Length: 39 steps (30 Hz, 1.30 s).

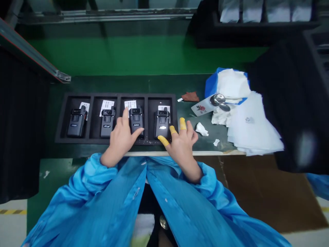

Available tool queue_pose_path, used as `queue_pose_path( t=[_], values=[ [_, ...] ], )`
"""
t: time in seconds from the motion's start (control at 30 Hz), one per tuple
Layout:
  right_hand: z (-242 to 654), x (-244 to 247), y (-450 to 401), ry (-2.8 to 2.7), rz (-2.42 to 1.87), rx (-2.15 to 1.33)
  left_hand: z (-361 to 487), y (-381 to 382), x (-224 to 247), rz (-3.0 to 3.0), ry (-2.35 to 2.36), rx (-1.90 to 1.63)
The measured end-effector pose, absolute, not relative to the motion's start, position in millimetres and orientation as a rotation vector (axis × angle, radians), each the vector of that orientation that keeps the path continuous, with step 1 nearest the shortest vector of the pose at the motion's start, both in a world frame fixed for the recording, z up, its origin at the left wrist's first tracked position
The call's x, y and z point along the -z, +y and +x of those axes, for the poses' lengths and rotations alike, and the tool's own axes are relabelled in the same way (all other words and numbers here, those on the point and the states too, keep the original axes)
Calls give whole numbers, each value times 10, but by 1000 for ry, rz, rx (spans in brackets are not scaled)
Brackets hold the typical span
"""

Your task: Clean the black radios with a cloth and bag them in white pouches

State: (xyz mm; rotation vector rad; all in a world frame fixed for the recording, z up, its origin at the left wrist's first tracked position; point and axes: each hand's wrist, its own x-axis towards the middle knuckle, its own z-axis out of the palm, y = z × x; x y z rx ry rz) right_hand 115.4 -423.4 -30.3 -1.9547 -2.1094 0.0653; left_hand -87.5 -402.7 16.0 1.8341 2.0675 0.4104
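A black tray [117, 141] lies on the bench, with a black handheld device and a white barcode label in each of its several compartments. My left hand [121, 135] has its fingers spread over the tray, its index finger and thumb beside the device [136, 120] second from the right; whether they touch it cannot be made out. To its left sits another device [107, 123]. My right hand [182, 139], with yellow finger cots on several fingers, is spread at the tray's right edge. It is nearest the rightmost device [162, 125]. The leftmost device [76, 122] stands apart from both hands.
Right of the tray lie a brown scrap [190, 96], a white flower-printed strip [203, 107], round metal pieces [218, 100] and crumpled white paper [202, 129]. Beyond are a blue box [211, 86] with white cloths and flat white bags [253, 127]. Black foam trays [295, 99] rise at right.
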Motion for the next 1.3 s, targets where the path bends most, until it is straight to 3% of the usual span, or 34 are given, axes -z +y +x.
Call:
queue_pose_path(
  t=[0.1, 0.23, 0.6, 0.8, 1.0, 1.3],
  values=[
    [1119, 352, -4242, -2116, -1960, -75, -719, -3927, -154, 1944, 2074, -99],
    [1058, 444, -4289, -1987, -1867, -81, -777, -3872, -183, 1918, 1994, -49],
    [857, 417, -4222, -1852, -1545, -474, -916, -3823, -68, 1693, 1893, -577],
    [882, 414, -4221, -1819, -1500, -534, -1201, -3742, -224, 873, 1490, -813],
    [828, 181, -3920, -1723, -1798, -842, -1132, -3802, -215, 711, 1124, -912],
    [726, -38, -3680, -1894, -1967, -794, -1126, -3877, -99, 747, 1120, -1017]
  ],
)
